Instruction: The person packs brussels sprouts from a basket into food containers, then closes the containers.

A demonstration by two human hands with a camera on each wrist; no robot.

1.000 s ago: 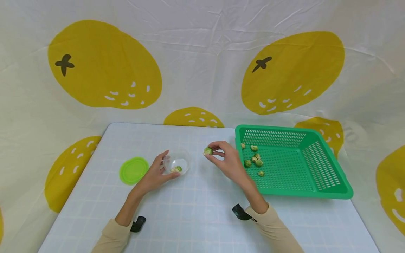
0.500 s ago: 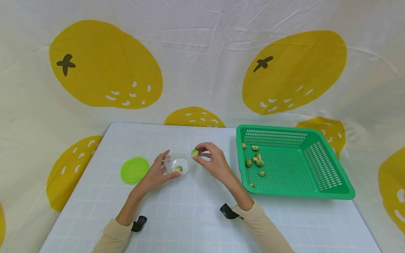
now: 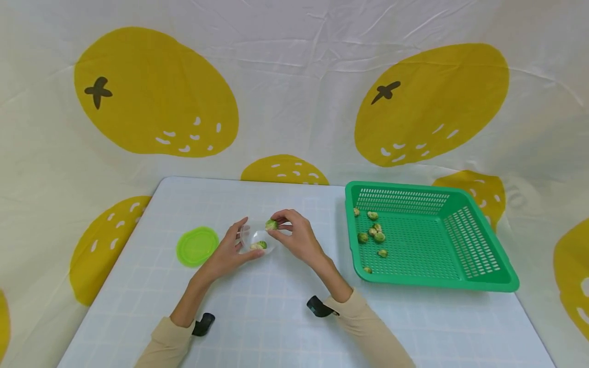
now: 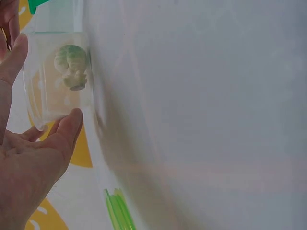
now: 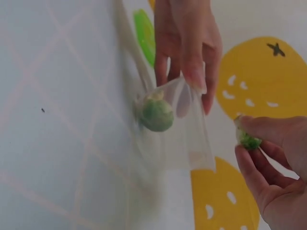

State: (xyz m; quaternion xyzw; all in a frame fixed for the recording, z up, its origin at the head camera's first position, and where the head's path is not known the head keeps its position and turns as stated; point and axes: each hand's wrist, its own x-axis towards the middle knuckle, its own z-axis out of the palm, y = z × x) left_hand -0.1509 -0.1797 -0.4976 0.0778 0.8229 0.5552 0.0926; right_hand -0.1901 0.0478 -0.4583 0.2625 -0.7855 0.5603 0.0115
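Observation:
My left hand (image 3: 230,251) grips a clear plastic container (image 4: 43,76) by its side, thumb on the near wall and fingers behind. Inside, on the bottom, lie Brussels sprouts (image 4: 72,64), seen through the wall; their exact number is hard to tell. A Brussels sprout (image 5: 249,140) is pinched between the thumb and fingertips of my right hand (image 3: 298,239). In the head view that sprout is over the container's far right rim; the right wrist view shows it just outside the opening.
A green basket (image 3: 432,282) with several Brussels sprouts (image 3: 379,237) along its left side stands at the right. The lime-green lid (image 3: 197,247) lies left of my left hand. A patterned cloth (image 3: 294,102) hangs behind the table.
My right hand has moved left with the Brussels sprout, from near the basket to the container's rim. The left hand and container have stayed in place.

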